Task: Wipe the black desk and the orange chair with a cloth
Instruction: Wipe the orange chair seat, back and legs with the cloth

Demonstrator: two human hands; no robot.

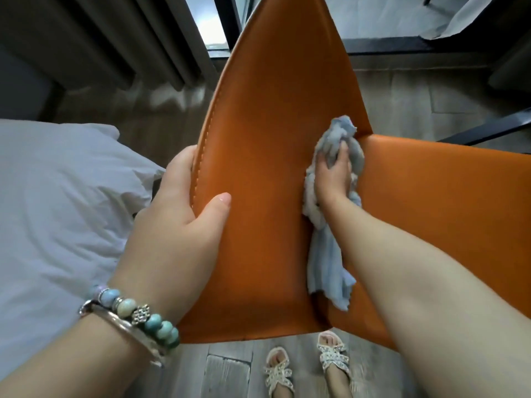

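Chair wipe, both hands busy
Right hand (333, 173) bunches the blue cloth (327, 254) tight against the orange chair (258, 139) back near the seat; left hand (178, 219) wraps the stitched edge, thumb in front.

White bedding (57, 196) at left, grey curtain (115, 38) behind, wood-look floor (224, 369) below

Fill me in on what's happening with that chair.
A person is wiping the orange chair. The left hand grips the edge of the chair's back to steady it, while the right hand holds a bunched light blue cloth pressed against the chair near the crease where back meets seat. A white pillow lies to the left, and the person's sandalled feet stand on the wooden floor below.
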